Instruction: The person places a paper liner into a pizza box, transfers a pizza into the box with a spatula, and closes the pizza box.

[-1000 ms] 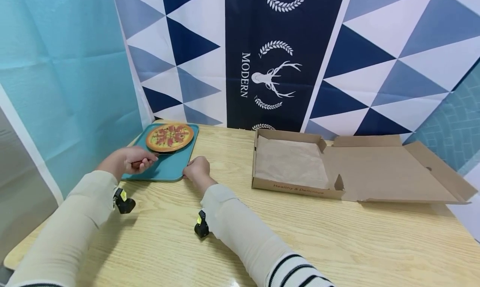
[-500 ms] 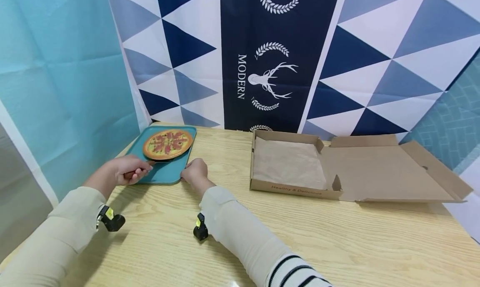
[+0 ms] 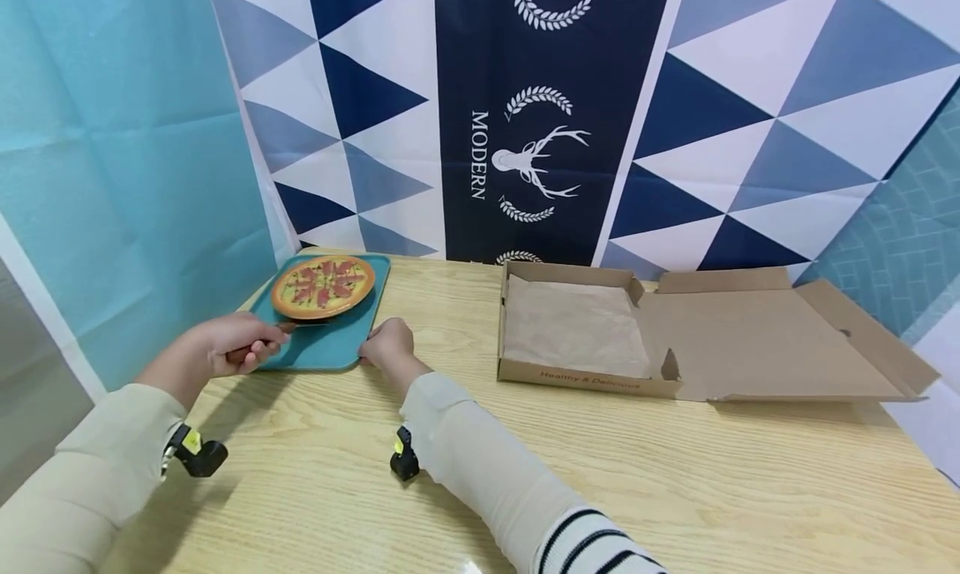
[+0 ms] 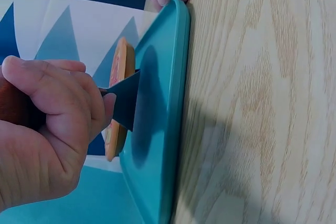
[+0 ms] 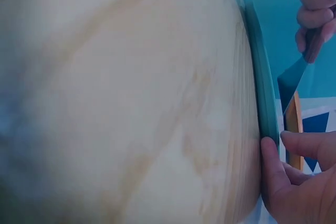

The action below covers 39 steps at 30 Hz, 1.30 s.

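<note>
My left hand (image 3: 238, 342) grips the brown handle of a spatula (image 4: 125, 100), whose flat metal blade is under a pizza (image 3: 322, 287). The pizza has a thick orange-brown crust, yellow top and red pieces. In the left wrist view it is raised over a teal tray (image 4: 176, 77), with a dark shadow below it. My right hand (image 3: 388, 345) pinches the tray's near right corner between thumb and fingers, seen close in the right wrist view. The tray lies on the wooden table at the back left.
An open cardboard pizza box (image 3: 585, 378) lined with brown paper (image 3: 577, 324) stands right of the tray, its lid (image 3: 772, 341) folded out to the right. A patterned cloth (image 3: 540, 141) hangs behind the table, and a light-blue cloth (image 3: 135, 157) at the left.
My left hand has drawn left and slightly toward me with the spatula, and the pizza has shifted left over the tray. My right hand stays at the tray's corner.
</note>
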Available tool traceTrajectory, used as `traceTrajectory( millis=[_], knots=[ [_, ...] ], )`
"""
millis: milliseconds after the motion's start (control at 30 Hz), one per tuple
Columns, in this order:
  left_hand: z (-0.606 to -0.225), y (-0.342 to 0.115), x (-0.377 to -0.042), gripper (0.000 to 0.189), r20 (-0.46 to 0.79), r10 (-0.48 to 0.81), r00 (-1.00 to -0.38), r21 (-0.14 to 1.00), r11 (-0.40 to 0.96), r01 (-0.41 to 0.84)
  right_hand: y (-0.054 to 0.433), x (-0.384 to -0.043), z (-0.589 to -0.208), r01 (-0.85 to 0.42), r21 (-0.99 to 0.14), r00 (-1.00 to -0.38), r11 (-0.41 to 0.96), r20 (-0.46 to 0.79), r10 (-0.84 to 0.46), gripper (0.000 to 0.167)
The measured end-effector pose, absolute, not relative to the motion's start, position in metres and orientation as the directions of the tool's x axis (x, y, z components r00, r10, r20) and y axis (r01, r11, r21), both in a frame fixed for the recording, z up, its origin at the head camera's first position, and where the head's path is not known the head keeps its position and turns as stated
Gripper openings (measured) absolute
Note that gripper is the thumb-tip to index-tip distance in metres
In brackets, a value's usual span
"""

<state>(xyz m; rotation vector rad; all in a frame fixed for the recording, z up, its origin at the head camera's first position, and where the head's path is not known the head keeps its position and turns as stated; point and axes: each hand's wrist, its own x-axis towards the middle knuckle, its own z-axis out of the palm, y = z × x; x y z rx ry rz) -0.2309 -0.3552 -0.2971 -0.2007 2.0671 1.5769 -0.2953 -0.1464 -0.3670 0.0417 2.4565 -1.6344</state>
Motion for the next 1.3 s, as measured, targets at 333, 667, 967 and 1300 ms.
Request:
traceTrajectory(
  millis=[333, 667, 967, 1300],
  knots=[
    [-0.292, -0.347, -0.225, 0.017, -0.495, 0.196, -0.846, 0.854, 0.289, -0.433, -0.124, -0.291, -0.362, 0.102, -0.907, -0.967, 0.408, -0.188, -0.175, 0.02],
    [-0.286, -0.328, -0.219, 0.027, -0.478, 0.218, -0.851, 0.866, 0.278, -0.415, -0.089, -0.281, -0.34, -0.043, -0.867, -0.927, 0.497, -0.15, -0.343, 0.03],
    [-0.286, -0.312, -0.214, 0.03, -0.464, 0.234, -0.854, 0.871, 0.299, -0.391, -0.059, -0.261, -0.325, -0.251, -0.789, -0.869, 0.561, -0.072, -0.49, 0.031],
    [-0.284, -0.299, -0.21, 0.031, -0.454, 0.249, -0.855, 0.872, 0.323, -0.369, -0.018, -0.248, -0.317, -0.468, -0.591, -0.833, 0.657, 0.046, -0.551, 0.027]
  ],
)
